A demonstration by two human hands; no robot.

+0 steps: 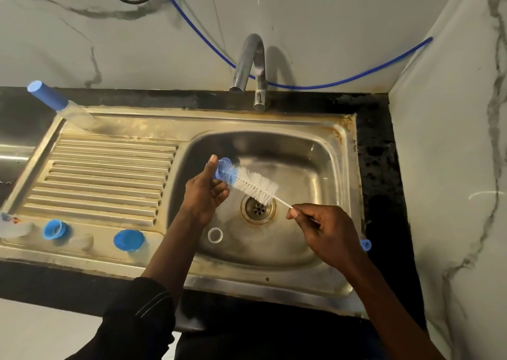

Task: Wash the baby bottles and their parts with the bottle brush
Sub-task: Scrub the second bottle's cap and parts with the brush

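Note:
Over the steel sink basin (310, 151) my left hand (204, 192) grips a blue bottle ring (223, 167). The white bottle brush (255, 185) pokes through that ring. My right hand (326, 233) pinches the brush's thin white handle. A clear ring (215, 234) lies on the basin floor near the drain (258, 208). On the drainboard's front edge sit two blue caps (55, 229) (128, 239) and a clear bottle (15, 226) lying at the far left. A capped bottle (59, 103) stands at the back left corner.
The chrome tap (253, 68) arches over the basin's back edge; no water stream shows. A blue hose (343, 81) runs along the wall behind it. A small blue part (365, 245) sits on the sink's right rim. The ribbed drainboard (107, 173) lies left.

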